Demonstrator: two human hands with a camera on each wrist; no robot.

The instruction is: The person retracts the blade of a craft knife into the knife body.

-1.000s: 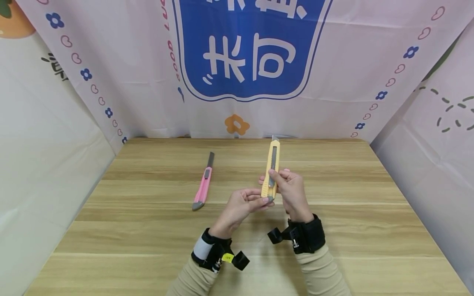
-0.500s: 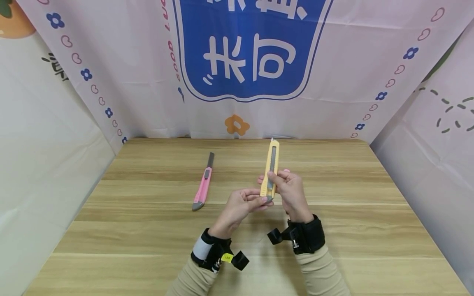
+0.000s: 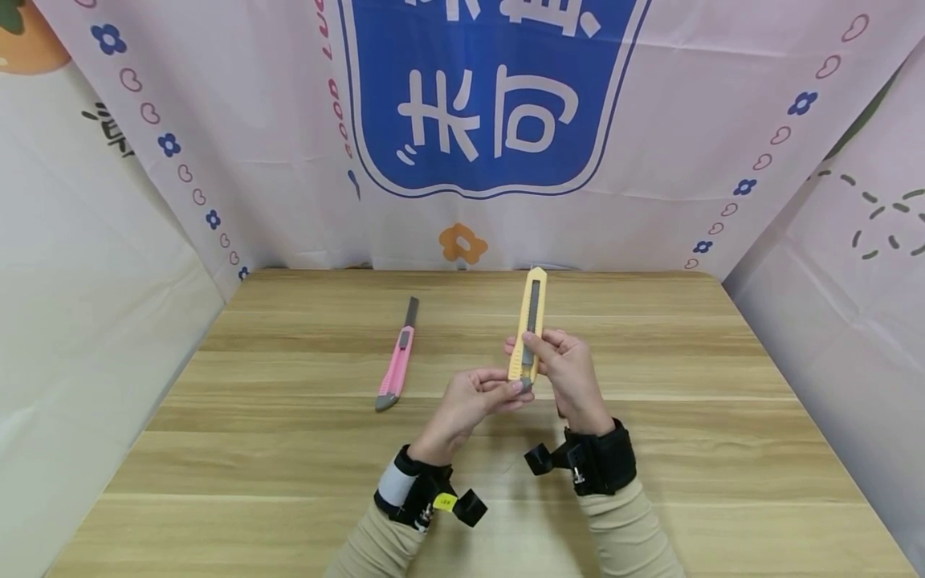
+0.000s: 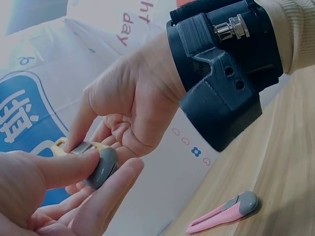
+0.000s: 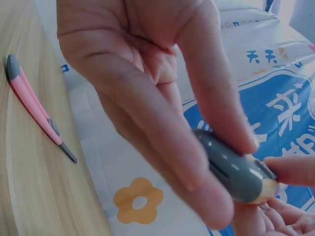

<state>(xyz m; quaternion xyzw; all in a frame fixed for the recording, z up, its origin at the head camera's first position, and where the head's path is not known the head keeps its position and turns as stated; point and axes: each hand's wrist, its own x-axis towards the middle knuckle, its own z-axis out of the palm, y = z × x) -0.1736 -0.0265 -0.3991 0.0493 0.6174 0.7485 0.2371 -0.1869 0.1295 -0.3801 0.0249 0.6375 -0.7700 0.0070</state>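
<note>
Both hands were on the yellow utility knife (image 3: 529, 325), held upright above the wooden tabletop (image 3: 650, 449) around the middle. The left hand (image 3: 466, 405) pinched the grey end cap (image 4: 101, 167) at the bottom between thumb and fingers (image 5: 147, 113). The right hand (image 3: 571, 373) had its fingers curled round the lower body, thumb on the slider track. A pink utility knife (image 3: 397, 361) lay flat on the tabletop well off to the left, blade sticking out.
</note>
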